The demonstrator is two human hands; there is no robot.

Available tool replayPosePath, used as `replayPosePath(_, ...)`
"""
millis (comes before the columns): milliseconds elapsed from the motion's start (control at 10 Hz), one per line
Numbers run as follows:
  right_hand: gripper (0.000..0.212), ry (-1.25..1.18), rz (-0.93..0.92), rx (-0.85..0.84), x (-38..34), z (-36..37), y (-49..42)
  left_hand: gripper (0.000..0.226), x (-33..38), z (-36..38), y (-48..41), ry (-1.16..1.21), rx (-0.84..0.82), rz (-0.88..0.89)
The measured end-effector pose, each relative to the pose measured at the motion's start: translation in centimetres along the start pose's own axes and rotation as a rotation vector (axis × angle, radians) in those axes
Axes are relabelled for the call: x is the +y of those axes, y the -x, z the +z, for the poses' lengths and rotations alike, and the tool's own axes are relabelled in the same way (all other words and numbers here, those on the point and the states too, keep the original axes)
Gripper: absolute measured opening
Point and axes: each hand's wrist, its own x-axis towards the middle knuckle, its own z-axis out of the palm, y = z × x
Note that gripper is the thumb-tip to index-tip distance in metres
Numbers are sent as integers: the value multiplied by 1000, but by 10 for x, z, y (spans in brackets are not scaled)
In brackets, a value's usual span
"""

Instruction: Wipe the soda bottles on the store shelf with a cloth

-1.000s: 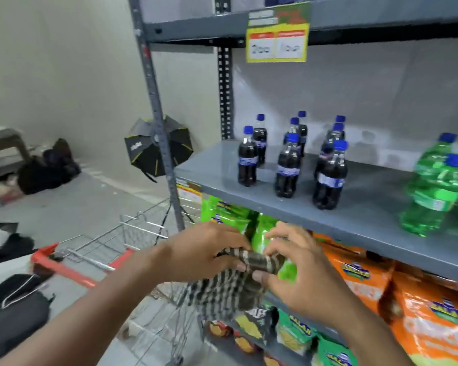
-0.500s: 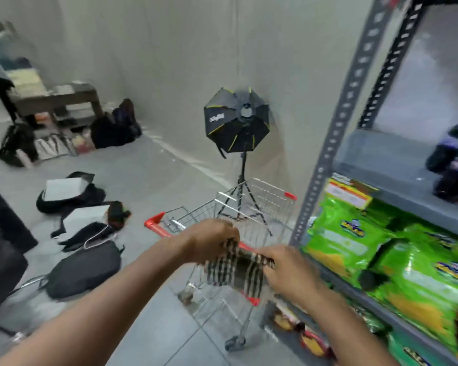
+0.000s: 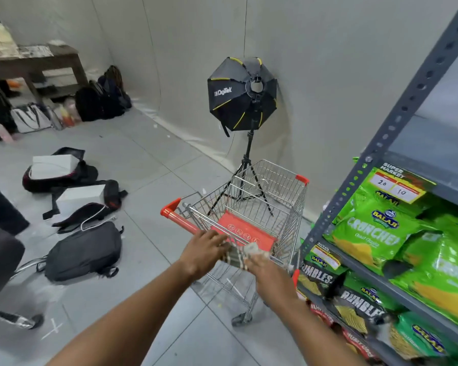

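Gripping one checked cloth (image 3: 236,257), two hands (image 3: 204,250) over one cart (image 3: 296,207).

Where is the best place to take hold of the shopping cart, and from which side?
Grip the red handle bar from the near side, palms down. It is a bare bar running across the shopping cart at its near end, left of the left hand; the wire basket walls offer no comfortable hold.

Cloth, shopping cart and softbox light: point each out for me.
cloth (image 3: 237,257), head view, striped fold between the hands
shopping cart (image 3: 299,207), head view, right wire wall
softbox light (image 3: 226,99), head view, black side panel
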Motion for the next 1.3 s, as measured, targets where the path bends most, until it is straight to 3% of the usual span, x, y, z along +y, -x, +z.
replayPosePath(400, 29, -119, -16, 35, -5, 9, -4, 79, -8, 26, 4, 169, -33, 98)
replayPosePath(600, 44, 18, -84, -1, -7, 14, -6, 45, -10, 27, -4, 146, -21, 103)
replayPosePath(900, 20, 31, -117, 86, -27, 21, -6, 50, -22, 30, -11, 250, -3, 70)
replayPosePath(1000, 38, 22, -47, 141, -22, 20, -7, 60, -20, 26, -12, 226, -52, 64)
replayPosePath(1200, 43, -80, 17, 45, -11, 12, -7, 55, -17, 30, -11, 186, -88, 19)
replayPosePath(1300, 44, -123, 37, 116, -5, 7, -11, 60, -13, 18, -21, 201, -51, 27)
